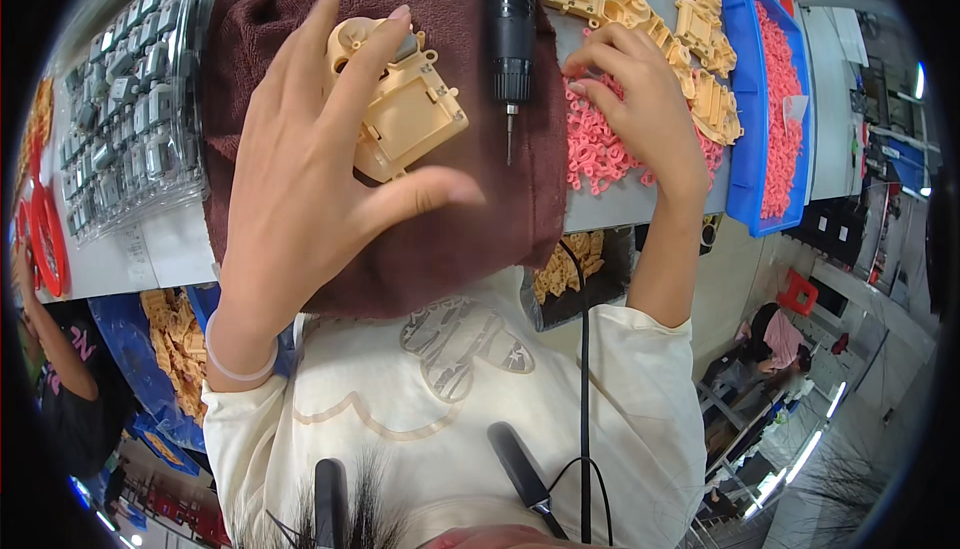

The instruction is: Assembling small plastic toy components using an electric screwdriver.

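My left hand is spread over a pale yellow plastic housing on a dark brown towel. Its fingertips reach the housing's far end, by a rounded grey part; the thumb stands apart from the near side. Part of the housing is hidden behind the fingers. At the right, my right hand has its fingers curled together at a heap of small pink plastic pieces. What is between those fingertips, if anything, is too small to make out. Between the hands hangs a black electric screwdriver, bit pointing down.
A clear plastic tray of grey motor-like parts lies at the left, beside red-handled loops. More yellow housings lie at the far right, next to a blue bin of pink pieces. A black cable runs down before me.
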